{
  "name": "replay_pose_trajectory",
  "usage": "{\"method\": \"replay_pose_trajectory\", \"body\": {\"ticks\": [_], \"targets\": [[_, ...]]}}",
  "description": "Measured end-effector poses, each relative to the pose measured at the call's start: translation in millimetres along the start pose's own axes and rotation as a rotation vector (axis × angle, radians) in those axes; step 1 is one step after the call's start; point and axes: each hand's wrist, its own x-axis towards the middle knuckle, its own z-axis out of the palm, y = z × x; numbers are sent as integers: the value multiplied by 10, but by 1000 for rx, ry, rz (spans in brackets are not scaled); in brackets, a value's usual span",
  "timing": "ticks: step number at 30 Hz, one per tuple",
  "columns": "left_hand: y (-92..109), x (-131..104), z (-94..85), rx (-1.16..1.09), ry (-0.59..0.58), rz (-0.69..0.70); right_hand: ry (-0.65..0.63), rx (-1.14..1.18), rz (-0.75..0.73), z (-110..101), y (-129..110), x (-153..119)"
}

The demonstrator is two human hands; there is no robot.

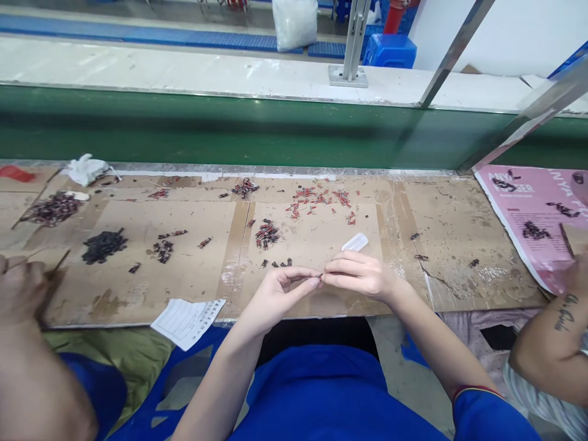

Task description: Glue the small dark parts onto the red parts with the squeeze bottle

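My left hand (287,291) and my right hand (356,274) meet over the near edge of the cardboard-covered bench. Their fingertips pinch a small dark part (320,277), mostly hidden by the fingers, so its kind does not show. Beyond my left hand lie several small black pieces (275,264) in a short row. A heap of black-and-red parts (267,234) is a little farther back. Loose red pieces (316,199) are scattered behind my hands. Just past my right hand lies a clear plastic piece (355,242).
A co-worker's hand (21,282) is at the left, near a black pile (105,245) and a dark red pile (54,208). Another person's tattooed arm (558,331) is at the right by a pink sheet (519,214). A paper slip (187,321) overhangs the front edge. Behind runs a green belt (206,125).
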Motion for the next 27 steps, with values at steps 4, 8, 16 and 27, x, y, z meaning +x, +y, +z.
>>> {"method": "replay_pose_trajectory", "body": {"ticks": [4,8,16,27], "targets": [[13,-4,8,43,9,34,1,6,-27,-4,-13,-12],[-15,3,28,82,9,65,40,48,27,62,-32,-28],[-326,125,-43,242,212,163,378,279,761,283,-85,-268],[-402,554,-728,643,674,265,256,76,1585,354,66,-262]]}}
